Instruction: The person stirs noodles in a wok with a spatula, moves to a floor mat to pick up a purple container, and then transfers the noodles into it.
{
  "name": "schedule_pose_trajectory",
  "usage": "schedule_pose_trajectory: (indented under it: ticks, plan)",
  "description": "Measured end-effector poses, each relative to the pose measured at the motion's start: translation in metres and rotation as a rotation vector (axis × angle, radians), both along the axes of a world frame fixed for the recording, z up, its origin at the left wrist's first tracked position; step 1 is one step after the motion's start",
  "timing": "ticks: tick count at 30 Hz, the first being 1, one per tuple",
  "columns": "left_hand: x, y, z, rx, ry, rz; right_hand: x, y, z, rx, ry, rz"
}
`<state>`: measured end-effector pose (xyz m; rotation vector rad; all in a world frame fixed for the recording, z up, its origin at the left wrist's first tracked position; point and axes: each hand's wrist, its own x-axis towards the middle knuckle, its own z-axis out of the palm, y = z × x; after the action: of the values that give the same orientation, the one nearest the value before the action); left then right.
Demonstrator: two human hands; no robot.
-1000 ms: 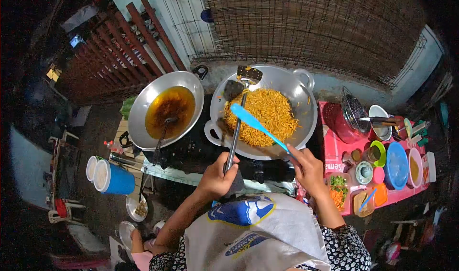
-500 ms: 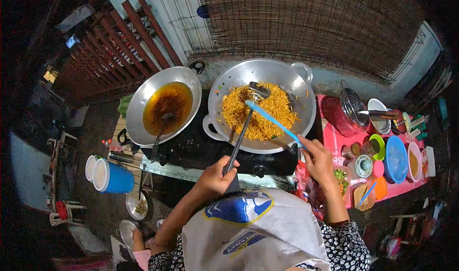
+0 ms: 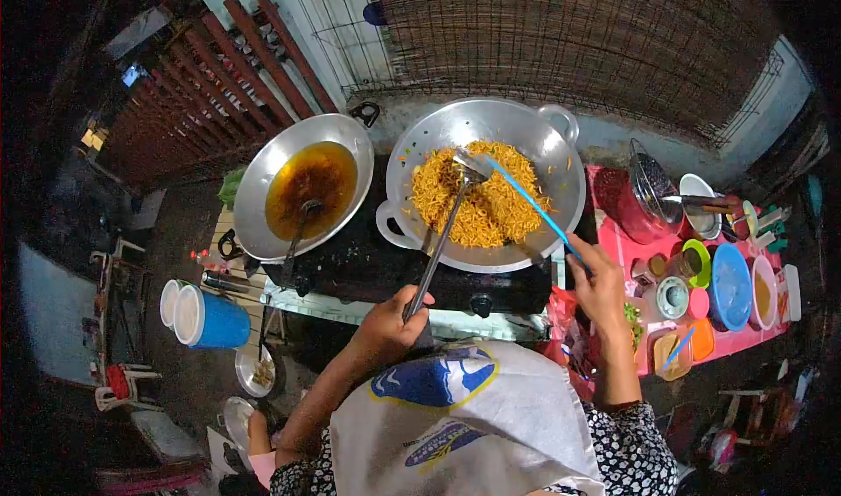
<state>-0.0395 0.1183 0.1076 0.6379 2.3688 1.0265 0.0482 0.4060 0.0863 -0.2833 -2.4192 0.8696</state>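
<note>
My left hand (image 3: 392, 325) is closed round the long handle of a metal spatula (image 3: 443, 238), whose head rests among the noodles. In my right hand (image 3: 601, 288) is a long, slim blue plastic utensil (image 3: 536, 207). Its far end touches or nearly touches the spatula head; its exact shape cannot be made out. Yellow-brown fried noodles (image 3: 504, 220) lie heaped in a large two-handled wok (image 3: 547, 146) on the black stove (image 3: 394, 277). Left of it stands a second wok (image 3: 254, 207) of brown oil with a dark ladle (image 3: 300, 225) in it.
A pink-covered table (image 3: 613, 229) at right holds a red basket (image 3: 626, 207), a blue bowl (image 3: 730, 286) and several small containers. At left stands a blue bucket (image 3: 219, 316). Another person's arm (image 3: 258, 435) reaches by plates at lower left. A bamboo screen (image 3: 561, 32) hangs behind.
The spatula head has shifted slightly and shows more plainly above the noodles. The blue utensil's tip has moved right and up, off the spatula handle. My right hand is slightly further right.
</note>
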Motion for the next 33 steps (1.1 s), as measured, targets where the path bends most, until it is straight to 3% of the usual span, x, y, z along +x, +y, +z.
schedule_pose_trajectory:
  ticks: [4,8,13,18,24,33]
  plan:
    - [0.001,-0.003,-0.004,0.006,0.057,-0.035,0.006,-0.008,0.002,0.017,-0.078,0.162]
    - [0.001,-0.005,-0.009,0.081,0.125,-0.066,0.003,-0.008,0.003,-0.068,-0.047,-0.016]
    - [0.004,-0.005,-0.002,0.038,-0.021,-0.058,0.006,-0.003,-0.004,-0.170,-0.010,0.020]
    - [0.005,-0.001,-0.005,0.024,-0.084,-0.082,-0.002,-0.029,-0.001,-0.092,-0.056,0.102]
    - [0.006,0.000,-0.007,0.048,-0.092,-0.072,-0.005,-0.012,-0.008,-0.021,0.087,-0.037]
    - [0.009,-0.003,0.007,-0.076,-0.045,0.023,0.016,-0.004,0.025,0.093,-0.064,0.008]
